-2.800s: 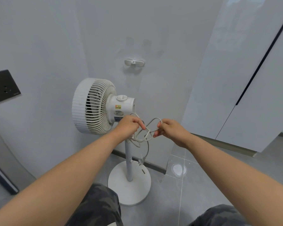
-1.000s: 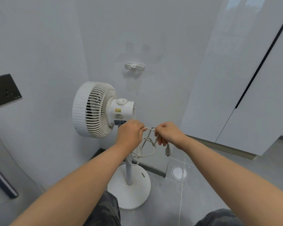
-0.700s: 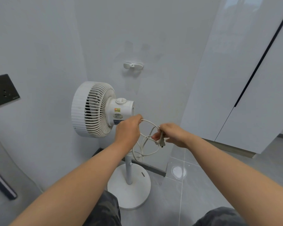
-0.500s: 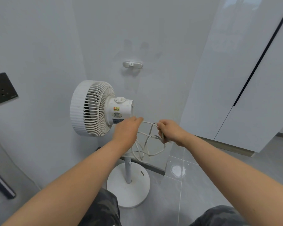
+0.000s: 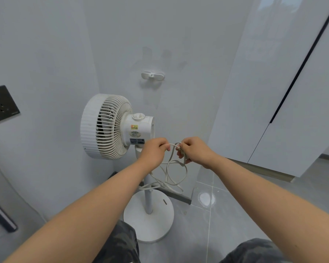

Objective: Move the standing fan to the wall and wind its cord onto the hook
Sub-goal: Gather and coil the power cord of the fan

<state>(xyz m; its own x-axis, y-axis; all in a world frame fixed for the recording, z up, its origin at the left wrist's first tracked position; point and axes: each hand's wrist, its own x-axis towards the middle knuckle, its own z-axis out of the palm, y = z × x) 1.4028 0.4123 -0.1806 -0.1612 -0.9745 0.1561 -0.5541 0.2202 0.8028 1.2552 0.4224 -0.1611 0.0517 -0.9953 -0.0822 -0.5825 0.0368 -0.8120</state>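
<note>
The white standing fan (image 5: 106,126) stands in the corner close to the wall, its grille turned left, on a round base (image 5: 150,223). Its white cord (image 5: 174,173) hangs in several loose loops beside the pole. My left hand (image 5: 154,150) is closed on the top of the loops just under the motor housing. My right hand (image 5: 195,149) pinches the cord's end with the plug, a little to the right. Both hands nearly touch. The white double-armed hook (image 5: 152,75) sits bare on the wall above the fan.
A dark socket panel (image 5: 0,105) is on the left wall. Glossy white cabinet doors (image 5: 273,82) with a dark seam fill the right. Grey tiled floor lies below, and my camouflage-trousered knees show at the bottom edge.
My hands have come closer together, gathering the cord loops. The plug end has moved up into my right hand's pinch near the left hand. The fan has stayed put.
</note>
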